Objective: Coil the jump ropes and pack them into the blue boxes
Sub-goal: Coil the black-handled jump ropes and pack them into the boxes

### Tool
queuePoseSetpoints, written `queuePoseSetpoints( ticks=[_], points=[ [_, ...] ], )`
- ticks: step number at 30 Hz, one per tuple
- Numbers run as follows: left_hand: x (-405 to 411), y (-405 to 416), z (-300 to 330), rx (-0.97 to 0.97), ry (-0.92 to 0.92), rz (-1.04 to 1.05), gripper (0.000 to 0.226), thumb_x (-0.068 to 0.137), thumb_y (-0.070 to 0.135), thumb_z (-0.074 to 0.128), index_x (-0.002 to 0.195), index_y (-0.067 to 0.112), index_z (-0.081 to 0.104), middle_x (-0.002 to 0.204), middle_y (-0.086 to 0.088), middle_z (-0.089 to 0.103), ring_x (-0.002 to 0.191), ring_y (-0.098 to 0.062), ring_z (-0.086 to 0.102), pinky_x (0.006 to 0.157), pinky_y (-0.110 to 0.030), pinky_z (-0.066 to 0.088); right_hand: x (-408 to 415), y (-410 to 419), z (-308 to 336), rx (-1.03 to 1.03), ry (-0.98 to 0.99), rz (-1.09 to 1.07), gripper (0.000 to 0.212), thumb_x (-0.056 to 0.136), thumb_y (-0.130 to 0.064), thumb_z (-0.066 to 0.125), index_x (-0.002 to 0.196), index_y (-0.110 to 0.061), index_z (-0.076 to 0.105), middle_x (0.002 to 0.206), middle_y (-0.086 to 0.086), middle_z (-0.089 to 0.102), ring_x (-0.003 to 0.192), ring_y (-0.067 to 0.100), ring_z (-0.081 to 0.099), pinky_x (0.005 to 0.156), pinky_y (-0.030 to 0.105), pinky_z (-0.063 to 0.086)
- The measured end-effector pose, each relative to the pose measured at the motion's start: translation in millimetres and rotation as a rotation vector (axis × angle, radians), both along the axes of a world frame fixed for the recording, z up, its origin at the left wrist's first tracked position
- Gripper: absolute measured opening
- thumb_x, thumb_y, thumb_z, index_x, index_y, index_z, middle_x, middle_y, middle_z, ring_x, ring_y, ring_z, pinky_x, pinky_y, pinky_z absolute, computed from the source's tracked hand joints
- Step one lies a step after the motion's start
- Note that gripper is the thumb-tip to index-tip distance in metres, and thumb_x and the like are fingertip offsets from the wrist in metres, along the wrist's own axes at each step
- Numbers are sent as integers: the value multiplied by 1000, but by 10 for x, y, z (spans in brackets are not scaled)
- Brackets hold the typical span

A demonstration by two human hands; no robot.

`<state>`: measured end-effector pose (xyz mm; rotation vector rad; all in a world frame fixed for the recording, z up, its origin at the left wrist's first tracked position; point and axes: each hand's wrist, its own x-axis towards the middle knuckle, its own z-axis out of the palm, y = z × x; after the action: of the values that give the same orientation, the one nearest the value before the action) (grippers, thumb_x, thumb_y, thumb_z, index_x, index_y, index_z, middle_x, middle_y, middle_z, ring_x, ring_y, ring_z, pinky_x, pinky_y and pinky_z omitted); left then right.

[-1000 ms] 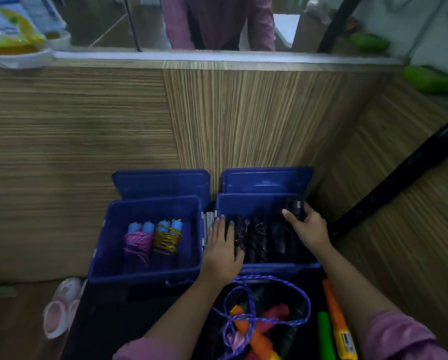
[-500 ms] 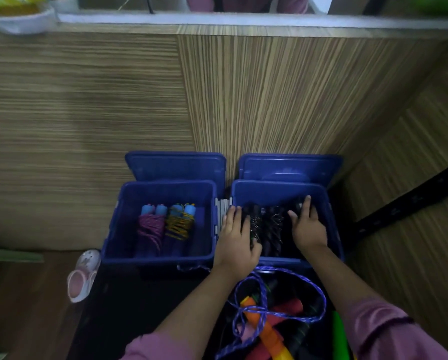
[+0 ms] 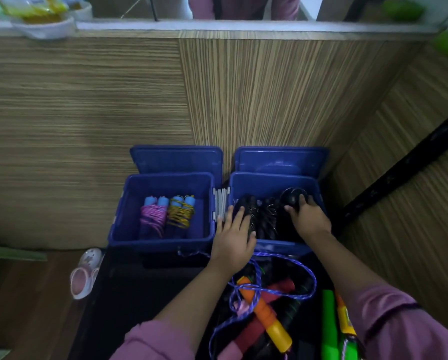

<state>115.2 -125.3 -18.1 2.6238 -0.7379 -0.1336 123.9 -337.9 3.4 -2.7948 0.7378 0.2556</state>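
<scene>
Against the wood-grain counter front, two blue boxes side by side, lids tipped back behind them.

Left blue box [image 3: 163, 240]: two coiled jump ropes with light-blue handles, one pink [image 3: 152, 219], one yellow [image 3: 180, 215], laid parallel toward the left and centre so floor space remains, by my reckoning, for more.

Right blue box [image 3: 274, 246]: black coiled ropes [image 3: 265, 219] packed in a row.

Left hand [image 3: 234, 240]: fingers straight and flat, pressing on the leftmost black coil at the box's near-left corner, seemingly to keep the row from springing up.

Right hand [image 3: 308, 220]: fingers curled round a black bundle end [image 3: 293, 197] at the far-right of the same box, apparently seating it beside the others.

Near tray [image 3: 129, 294], below the wrists: loose purple rope [image 3: 282, 297] uncoiled, orange-and-yellow handle [image 3: 264, 311], green handles [image 3: 329, 326]. Judged still awaiting coiling.

Floor, left: a pink shoe [image 3: 85, 272].
</scene>
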Motion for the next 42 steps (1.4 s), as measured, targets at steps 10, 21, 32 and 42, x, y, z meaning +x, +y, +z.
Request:
queuePoseSetpoints(
  ticks=[10,21,32,42],
  points=[
    [-639,149,-51,61,-111,-58,58,88,33,37,140,10,47,147,-2,45,139,-20,37,104,-60,29,-433,36,38,155,-125,91,54,96,-23,50,143,-2,35,154,16,28,136,33,36,108,38,36],
    [-500,-159,162,-40,-156,76,46,85,33,31,103,17,70,97,5,71,96,-17,66,105,-58,34,-605,-49,-33,183,-343,58,26,91,-6,57,115,4,63,118,21,60,106,35,58,93,35,45],
    [138,-1240,234,-71,715,207,35,88,30,51,109,6,64,111,-15,66,100,-32,63,79,-32,49,-550,-327,-54,242,-612,160,20,76,11,67,94,3,73,91,14,67,83,21,65,84,6,37],
    [261,-1596,79,-104,877,344,78,99,30,43,149,0,-8,142,-21,43,126,-31,47,104,-35,38,-515,-421,-126,346,-679,192,20,75,8,72,94,1,74,84,11,68,77,6,61,77,-5,37]
  ],
)
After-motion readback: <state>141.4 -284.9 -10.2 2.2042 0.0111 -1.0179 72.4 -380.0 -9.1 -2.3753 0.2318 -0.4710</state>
